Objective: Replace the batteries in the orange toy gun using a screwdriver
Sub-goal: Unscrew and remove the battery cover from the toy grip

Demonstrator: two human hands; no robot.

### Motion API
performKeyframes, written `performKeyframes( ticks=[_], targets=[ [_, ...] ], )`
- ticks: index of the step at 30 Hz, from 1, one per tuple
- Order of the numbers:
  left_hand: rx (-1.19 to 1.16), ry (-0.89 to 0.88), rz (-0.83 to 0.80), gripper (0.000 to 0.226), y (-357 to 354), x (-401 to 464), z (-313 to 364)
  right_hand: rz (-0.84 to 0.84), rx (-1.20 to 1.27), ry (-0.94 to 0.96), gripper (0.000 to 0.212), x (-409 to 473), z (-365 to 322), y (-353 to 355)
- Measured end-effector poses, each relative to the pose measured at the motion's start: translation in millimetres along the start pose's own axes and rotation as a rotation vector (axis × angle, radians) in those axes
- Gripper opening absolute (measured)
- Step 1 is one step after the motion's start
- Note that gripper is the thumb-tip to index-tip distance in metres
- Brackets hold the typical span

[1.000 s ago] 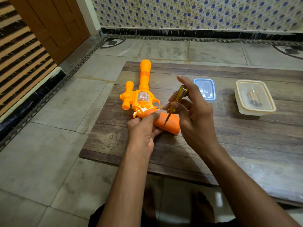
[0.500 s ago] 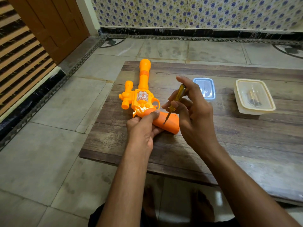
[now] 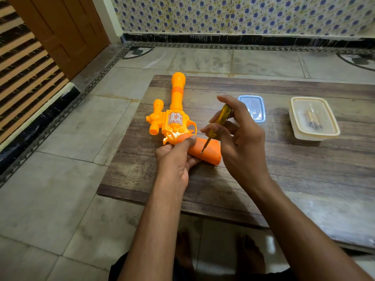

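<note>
Little has shifted, right hand [image 3: 241,138] pinching screwdriver [image 3: 218,124], tip seemingly on toy gun [image 3: 176,122], left hand [image 3: 174,159] gripping it

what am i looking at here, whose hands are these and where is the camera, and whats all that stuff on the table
There is no machine here: these are a person's two bare hands, filmed by one camera worn on their head, looking forward and down. That is why the arms reach in from the bottom.

On a low wooden table lies an orange toy gun. The left hand grips it near the handle to steady it. The right hand pinches a small yellow-handled screwdriver, whose tip sits on the gun's handle, apparently at a screw.

Further back stand a small clear blue-rimmed box and a cream plastic container holding a few objects too blurred to name.
</note>
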State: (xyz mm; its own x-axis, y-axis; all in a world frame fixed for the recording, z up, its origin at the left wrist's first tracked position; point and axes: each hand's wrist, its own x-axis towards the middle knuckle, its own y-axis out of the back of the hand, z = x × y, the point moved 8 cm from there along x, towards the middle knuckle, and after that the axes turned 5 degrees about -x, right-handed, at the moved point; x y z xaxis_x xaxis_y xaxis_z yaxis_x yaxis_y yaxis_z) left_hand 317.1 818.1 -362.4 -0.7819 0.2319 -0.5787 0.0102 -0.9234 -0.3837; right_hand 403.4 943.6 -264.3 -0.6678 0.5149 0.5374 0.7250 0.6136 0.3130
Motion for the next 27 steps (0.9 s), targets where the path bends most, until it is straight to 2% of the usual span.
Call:
performKeyframes(
  ticks=[12, 21, 24, 27],
  targets=[
    [0.0, -0.002, 0.002, 0.027, 0, 2, 0, 0.042, -0.036, 0.065, 0.048, 0, -6, 3],
    [-0.035, 0.011, 0.01, 0.024, 6, 5, 5, 0.148, -0.177, 0.162, 0.023, 11, -14, 5],
    [-0.056, 0.009, 0.016, 0.022, 10, 5, 8, 0.074, -0.285, 0.242, 0.023, 28, -5, -12],
    [-0.078, 0.0, 0.013, 0.021, 14, 8, 13, -0.123, -0.346, 0.304, 0.032, 55, 14, -38]
  ],
)
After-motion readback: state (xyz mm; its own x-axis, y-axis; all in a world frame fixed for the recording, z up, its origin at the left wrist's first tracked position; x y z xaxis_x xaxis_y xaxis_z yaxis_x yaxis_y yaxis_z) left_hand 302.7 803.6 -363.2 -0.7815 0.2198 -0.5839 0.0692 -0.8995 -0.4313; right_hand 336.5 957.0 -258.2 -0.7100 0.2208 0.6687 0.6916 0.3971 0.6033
